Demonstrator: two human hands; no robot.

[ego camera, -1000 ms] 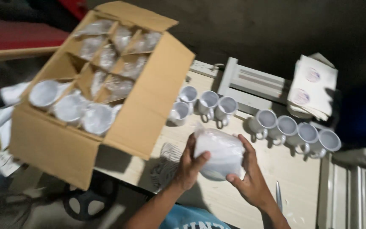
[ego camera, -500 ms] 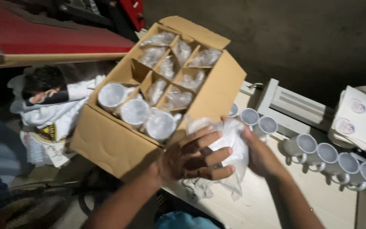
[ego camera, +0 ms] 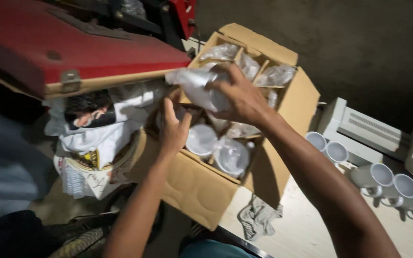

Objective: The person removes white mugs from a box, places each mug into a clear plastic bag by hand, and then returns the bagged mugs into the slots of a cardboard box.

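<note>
In the upper middle of the frame the right hand (ego camera: 237,98) is closed over a mug wrapped in a clear plastic bag (ego camera: 198,87), holding it tilted just above the open cardboard box (ego camera: 201,191). The left hand (ego camera: 174,126) sits just below it with fingers raised and loose, at the box's near-left edge; whether it touches the wrapping cannot be told.

The wrapped mug looks like white ceramic: stiff, fairly heavy for its bulk, and breakable if knocked against its neighbours. The loose film over it is likely slippery and may slide on the glaze, so a hold around the body, with the palm spread across it as the right hand has it, seems surer than a pinch on the plastic alone.

The box has card dividers; more bagged mugs (ego camera: 230,155) stand mouth-up in the compartments, tight together. It rests tilted off the left edge of a pale bench (ego camera: 307,229), where a crumpled bag (ego camera: 259,217) lies. At the right of the frame a row of unwrapped white mugs (ego camera: 383,179) stands before a white slatted rack (ego camera: 359,129).

A red machine lid (ego camera: 72,52) fills the upper left, with bundled cloth and paper (ego camera: 96,138) beneath it. The room is dim, with a dark wall behind.
</note>
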